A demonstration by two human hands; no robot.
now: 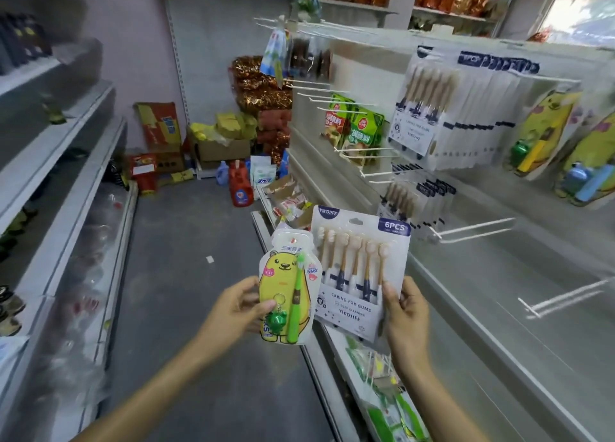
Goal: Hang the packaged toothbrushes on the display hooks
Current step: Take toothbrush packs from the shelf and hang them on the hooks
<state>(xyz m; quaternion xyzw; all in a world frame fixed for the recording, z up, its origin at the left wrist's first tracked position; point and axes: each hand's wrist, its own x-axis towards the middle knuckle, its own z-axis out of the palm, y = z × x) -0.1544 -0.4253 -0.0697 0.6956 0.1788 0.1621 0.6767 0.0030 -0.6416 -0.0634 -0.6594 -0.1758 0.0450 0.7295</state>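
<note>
Left hand (238, 305) grips bear toothbrush pack (286, 288); right hand (404, 311) grips six-piece pack (357, 268); hooks (472, 230) apparently bare nearby

in the lower centre we see a yellow bear-shaped toothbrush pack (287, 288) with a green brush, upright, overlapping a white six-brush pack (361, 271) tilted right. more six-brush packs (442, 115) hang on white display hooks (472, 231) at the right.

Two bare forearms, left grip (238, 311) and right grip (406, 311) ungloved, no sleeves showing
</note>
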